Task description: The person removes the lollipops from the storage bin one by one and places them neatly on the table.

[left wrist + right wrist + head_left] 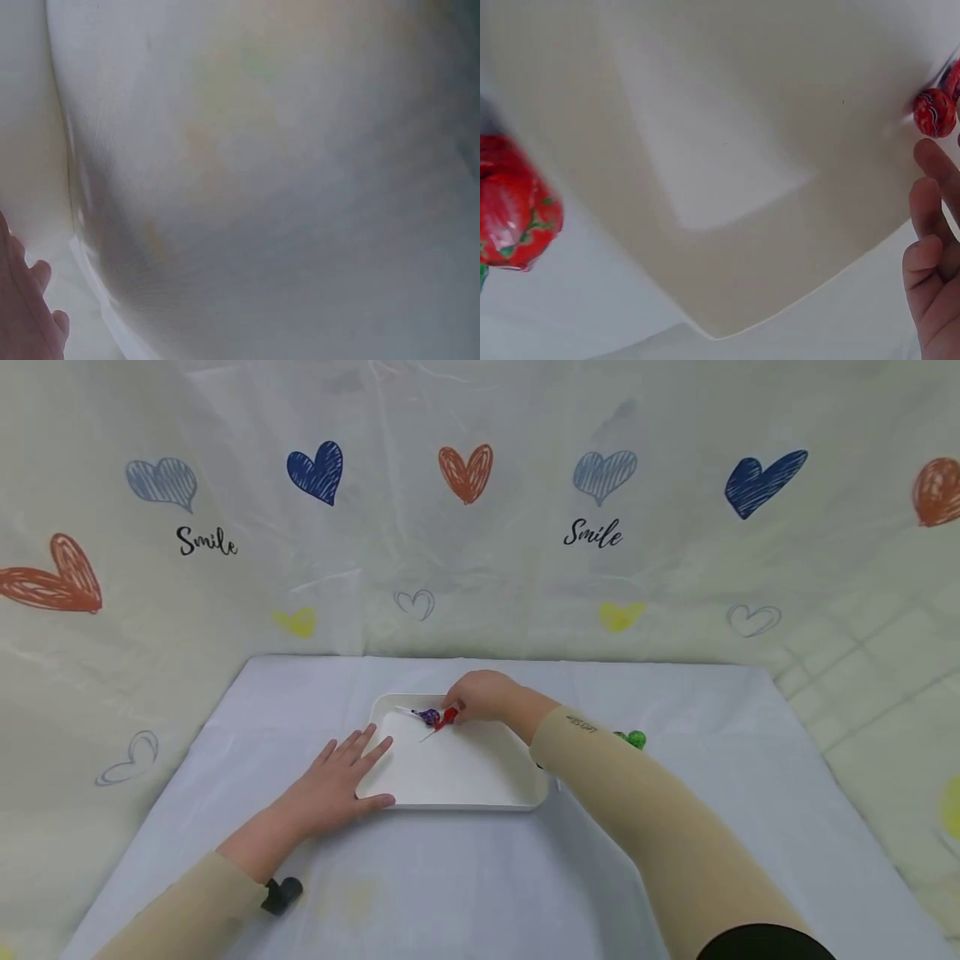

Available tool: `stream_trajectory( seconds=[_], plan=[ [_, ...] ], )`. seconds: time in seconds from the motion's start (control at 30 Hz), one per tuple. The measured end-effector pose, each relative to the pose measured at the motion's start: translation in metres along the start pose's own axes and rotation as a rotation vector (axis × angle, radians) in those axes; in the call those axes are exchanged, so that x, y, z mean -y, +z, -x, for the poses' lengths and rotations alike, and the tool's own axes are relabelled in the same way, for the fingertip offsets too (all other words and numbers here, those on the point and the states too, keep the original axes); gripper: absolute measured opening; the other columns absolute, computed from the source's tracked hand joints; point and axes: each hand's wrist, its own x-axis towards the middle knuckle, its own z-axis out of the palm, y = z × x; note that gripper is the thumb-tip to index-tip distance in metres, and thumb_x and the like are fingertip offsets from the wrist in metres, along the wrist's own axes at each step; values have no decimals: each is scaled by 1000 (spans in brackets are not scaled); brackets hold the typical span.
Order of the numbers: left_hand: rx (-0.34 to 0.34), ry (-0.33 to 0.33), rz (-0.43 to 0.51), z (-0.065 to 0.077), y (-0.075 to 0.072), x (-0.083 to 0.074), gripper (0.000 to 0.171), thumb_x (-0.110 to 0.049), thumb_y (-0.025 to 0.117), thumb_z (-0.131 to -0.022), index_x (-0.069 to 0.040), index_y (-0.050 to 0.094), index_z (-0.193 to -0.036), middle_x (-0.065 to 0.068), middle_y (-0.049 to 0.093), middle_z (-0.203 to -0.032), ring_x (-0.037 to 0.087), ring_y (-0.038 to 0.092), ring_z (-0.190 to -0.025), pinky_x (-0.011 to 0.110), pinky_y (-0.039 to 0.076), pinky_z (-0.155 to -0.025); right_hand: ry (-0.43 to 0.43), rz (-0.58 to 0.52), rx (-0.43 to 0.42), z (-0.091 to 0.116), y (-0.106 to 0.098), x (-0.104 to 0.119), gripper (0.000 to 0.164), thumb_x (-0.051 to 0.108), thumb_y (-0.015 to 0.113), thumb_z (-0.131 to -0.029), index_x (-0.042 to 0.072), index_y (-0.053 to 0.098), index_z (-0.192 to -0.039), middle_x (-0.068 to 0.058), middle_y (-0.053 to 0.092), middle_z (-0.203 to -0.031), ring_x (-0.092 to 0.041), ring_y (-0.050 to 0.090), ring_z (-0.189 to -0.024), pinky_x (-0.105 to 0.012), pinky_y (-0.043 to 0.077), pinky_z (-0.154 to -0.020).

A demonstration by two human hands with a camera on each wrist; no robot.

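A white tray (457, 777) lies on the cloth-covered table. My left hand (337, 781) rests at its left edge, fingers spread and straight. In the head view my right hand (483, 696) reaches over the tray's back edge, thumb and forefinger pinching the candy end of a red lollipop (450, 717). Its thin stick points down and left into the tray. Beside it lies a purple-blue wrapped lollipop (427, 717) with a white stick. In the right wrist view, red patterned candy (934, 112) sits by my fingers (928, 206); thumb and forefinger are mostly out of frame.
Green wrapped candy (636, 739) lies right of the tray, partly behind my right sleeve. The right wrist view shows a red-and-green wrapped candy (517, 214) outside the tray's wall. A patterned curtain (480, 552) hangs behind the table (450, 877).
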Motion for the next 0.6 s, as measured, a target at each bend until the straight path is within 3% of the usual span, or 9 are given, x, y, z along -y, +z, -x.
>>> stream_trajectory(
  seconds=[0.2, 0.3, 0.6],
  plan=[
    [-9, 14, -9, 0, 0, 0, 94, -75, 51, -87, -23, 21, -160, 8, 7, -167, 35, 11, -151, 59, 6, -119, -24, 98, 15, -4, 1, 5, 12, 25, 68, -95, 22, 72, -106, 5, 59, -82, -15, 52, -83, -27, 43, -74],
    [-7, 18, -16, -1, -1, 0, 95, -78, 47, -86, -24, 20, -160, 7, 6, -167, 34, 10, -151, 58, 7, -120, -12, 108, 26, -5, 3, 6, 8, 24, 66, -96, 20, 71, -100, 4, 59, -82, -16, 52, -82, -28, 44, -74],
    [-12, 21, -1, 0, -2, 3, 97, -81, 44, -85, -24, 21, -160, 8, 6, -167, 35, 11, -151, 58, 7, -120, 57, 30, 69, 0, 1, 8, 21, 21, 70, -94, 25, 76, -114, 6, 68, -106, -15, 57, -99, -34, 48, -97]
  ],
)
